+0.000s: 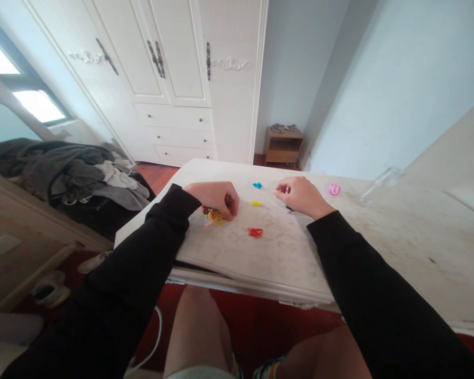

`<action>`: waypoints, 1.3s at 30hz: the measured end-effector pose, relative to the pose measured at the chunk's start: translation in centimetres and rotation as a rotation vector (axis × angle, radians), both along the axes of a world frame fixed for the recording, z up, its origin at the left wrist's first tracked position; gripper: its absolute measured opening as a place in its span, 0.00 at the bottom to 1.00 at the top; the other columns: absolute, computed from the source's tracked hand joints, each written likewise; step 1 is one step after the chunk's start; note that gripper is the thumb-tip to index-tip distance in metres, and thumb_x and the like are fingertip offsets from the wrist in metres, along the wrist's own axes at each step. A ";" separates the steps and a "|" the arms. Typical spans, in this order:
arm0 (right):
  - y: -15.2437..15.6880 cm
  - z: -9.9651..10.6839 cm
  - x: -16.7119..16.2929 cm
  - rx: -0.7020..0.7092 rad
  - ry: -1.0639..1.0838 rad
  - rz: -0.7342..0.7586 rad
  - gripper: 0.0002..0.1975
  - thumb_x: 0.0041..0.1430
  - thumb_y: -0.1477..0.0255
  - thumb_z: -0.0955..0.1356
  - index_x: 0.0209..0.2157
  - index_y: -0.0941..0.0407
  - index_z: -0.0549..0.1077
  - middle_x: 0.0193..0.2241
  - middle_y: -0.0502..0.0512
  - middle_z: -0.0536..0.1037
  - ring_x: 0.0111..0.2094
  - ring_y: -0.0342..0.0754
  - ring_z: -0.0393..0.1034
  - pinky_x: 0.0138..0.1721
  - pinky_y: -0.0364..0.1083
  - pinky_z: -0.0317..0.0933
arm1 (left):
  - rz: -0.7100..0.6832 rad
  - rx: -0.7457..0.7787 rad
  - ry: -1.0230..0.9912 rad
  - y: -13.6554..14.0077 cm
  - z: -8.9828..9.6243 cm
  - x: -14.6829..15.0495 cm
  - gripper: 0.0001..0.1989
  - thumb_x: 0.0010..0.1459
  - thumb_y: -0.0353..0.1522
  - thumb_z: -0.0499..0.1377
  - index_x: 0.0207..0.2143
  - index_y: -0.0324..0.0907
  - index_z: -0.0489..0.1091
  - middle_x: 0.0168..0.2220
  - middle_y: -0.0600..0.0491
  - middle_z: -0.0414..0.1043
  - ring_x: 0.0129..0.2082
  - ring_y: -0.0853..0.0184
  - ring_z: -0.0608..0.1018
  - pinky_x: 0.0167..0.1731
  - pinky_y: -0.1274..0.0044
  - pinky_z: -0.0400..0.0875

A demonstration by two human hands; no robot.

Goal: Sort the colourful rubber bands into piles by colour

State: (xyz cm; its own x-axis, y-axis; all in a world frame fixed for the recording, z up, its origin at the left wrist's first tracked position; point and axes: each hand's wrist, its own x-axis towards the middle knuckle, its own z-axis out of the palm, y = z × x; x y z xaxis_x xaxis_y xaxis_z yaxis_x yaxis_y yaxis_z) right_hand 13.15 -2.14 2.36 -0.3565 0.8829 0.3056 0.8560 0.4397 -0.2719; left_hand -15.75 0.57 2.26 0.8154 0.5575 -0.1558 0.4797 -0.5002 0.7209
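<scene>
My left hand (223,197) is closed over a mixed-colour pile of small rubber bands (214,215), its fingertips curled down into the pile. Held just above the table (225,258), my right hand (300,196) has thumb and fingers pinched together; a small pinkish bit shows there, too little to name. Between the hands lie a blue clump of bands (257,185), a small yellow bunch (256,203) and, nearer me, a red bunch (255,232). Partly hidden below my right hand is a small dark bunch (289,209).
A pink bunch (334,189) lies right of my right hand, with a clear plastic container (381,184) on its side beyond it. Behind the table stand a white wardrobe (174,68) and a small wooden cabinet (284,146). Clothes (75,168) are heaped at left.
</scene>
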 end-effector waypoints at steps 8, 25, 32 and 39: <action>0.0 0.1 0.0 -0.012 -0.012 -0.005 0.09 0.61 0.70 0.69 0.31 0.56 0.83 0.31 0.55 0.82 0.31 0.47 0.71 0.34 0.47 0.57 | -0.020 0.038 -0.133 -0.5 1.1 0.1 0.12 0.45 0.25 0.70 0.35 0.40 0.84 0.28 0.52 0.81 0.26 0.70 0.80 0.27 0.82 0.71; -0.2 0.2 -0.2 -0.025 0.006 0.006 0.09 0.59 0.71 0.69 0.31 0.55 0.83 0.30 0.55 0.83 0.32 0.48 0.72 0.35 0.47 0.59 | 0.024 -0.112 -0.168 -0.6 0.4 0.4 0.13 0.43 0.27 0.74 0.35 0.41 0.85 0.27 0.50 0.82 0.25 0.67 0.82 0.27 0.79 0.75; -0.2 0.1 -0.1 -0.014 0.004 0.014 0.09 0.60 0.71 0.69 0.30 0.56 0.83 0.30 0.55 0.82 0.30 0.48 0.71 0.34 0.47 0.57 | 0.031 -0.165 -0.112 -0.9 0.3 1.0 0.17 0.41 0.24 0.73 0.38 0.41 0.84 0.27 0.51 0.82 0.24 0.66 0.82 0.24 0.80 0.74; -0.4 0.3 -0.3 -0.022 0.010 0.017 0.09 0.59 0.72 0.69 0.30 0.56 0.83 0.30 0.55 0.82 0.30 0.47 0.70 0.34 0.47 0.58 | 0.044 0.007 -0.246 -0.9 1.0 0.7 0.17 0.45 0.24 0.71 0.40 0.40 0.84 0.29 0.52 0.82 0.27 0.69 0.81 0.29 0.80 0.75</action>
